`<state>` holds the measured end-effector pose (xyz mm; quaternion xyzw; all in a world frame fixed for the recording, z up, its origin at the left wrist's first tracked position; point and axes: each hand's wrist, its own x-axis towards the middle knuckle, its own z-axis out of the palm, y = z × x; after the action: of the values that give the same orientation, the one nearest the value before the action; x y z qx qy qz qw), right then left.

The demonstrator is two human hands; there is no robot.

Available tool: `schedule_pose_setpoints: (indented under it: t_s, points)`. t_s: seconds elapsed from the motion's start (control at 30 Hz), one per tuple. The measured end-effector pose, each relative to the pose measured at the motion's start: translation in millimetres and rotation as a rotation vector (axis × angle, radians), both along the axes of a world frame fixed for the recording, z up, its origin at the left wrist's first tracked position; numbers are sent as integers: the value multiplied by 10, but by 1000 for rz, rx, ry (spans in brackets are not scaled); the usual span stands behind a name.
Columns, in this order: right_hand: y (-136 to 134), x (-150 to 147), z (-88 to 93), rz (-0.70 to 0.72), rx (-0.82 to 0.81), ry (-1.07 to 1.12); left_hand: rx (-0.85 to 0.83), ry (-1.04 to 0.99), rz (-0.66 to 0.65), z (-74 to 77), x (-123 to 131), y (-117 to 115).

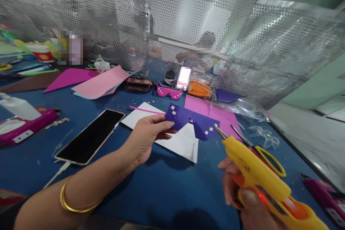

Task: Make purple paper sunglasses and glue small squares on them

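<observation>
My left hand point(151, 134) pinches the left end of a purple glasses-shaped cutout point(185, 116), held up above the table. Small white squares sit near both of its ends. In my right hand point(242, 190) is a yellow glue gun point(256, 165), its fingers wrapped round the handle and a red light glowing on it. The metal nozzle points up and left, at or very near the white square at the cutout's right corner. Beneath the cutout lies a white sheet point(185, 149), with a pink sheet point(229, 118) behind it.
A phone point(93, 134) with a cable lies left of my forearm. Yellow-handled scissors point(271, 160) rest at the right. Pink glasses point(169, 92), a pencil case point(138, 84) and coloured sheets point(101, 82) line the back, before a perforated metal screen point(183, 18).
</observation>
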<state>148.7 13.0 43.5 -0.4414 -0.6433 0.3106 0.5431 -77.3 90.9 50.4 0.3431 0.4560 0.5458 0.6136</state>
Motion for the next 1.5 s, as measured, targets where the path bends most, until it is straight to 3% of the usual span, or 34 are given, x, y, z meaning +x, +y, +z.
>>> schedule_pose_setpoints:
  t_s: [0.1, 0.3, 0.43, 0.5, 0.57, 0.67, 0.83, 1.1, 1.27, 1.33, 1.37, 1.43, 1.5]
  points:
    - [44, 281, -107, 31, -149, -139, 3, -21, 49, -2, -22, 11]
    - [41, 893, -319, -215, -370, -141, 43, -74, 188, 24, -63, 43]
    - [60, 1185, -126, -386, -474, 42, 28, -71, 212, 44, -60, 50]
    - [158, 1338, 32, -470, -507, 19, 17, -81, 213, 55, -55, 49]
    - [335, 1516, 170, -518, -419, -138, 12, -86, 218, 66, -53, 49]
    - [702, 1792, 278, -704, -322, -857, 17, -90, 216, 73, -58, 55]
    - [1277, 2043, 187, -756, -310, -1062, 28, -71, 198, 54, -73, 81]
    - [1652, 2166, -24, -742, -352, -1160, 31, -80, 197, 43, -92, 70]
    - [1561, 2144, -5, -794, -350, -1208, 39, -102, 205, 33, -90, 83]
    - [1444, 1957, 42, -831, -276, -1209, 42, -115, 220, 40, -94, 96]
    - [1375, 1806, 64, -837, -123, -1175, 45, -123, 239, 48, -99, 104]
    - [1241, 1405, 87, -643, 163, -991, 57, -141, 301, 72, -116, 119]
    - [1152, 931, 61, -343, 204, -824, 75, -157, 373, 99, -139, 134]
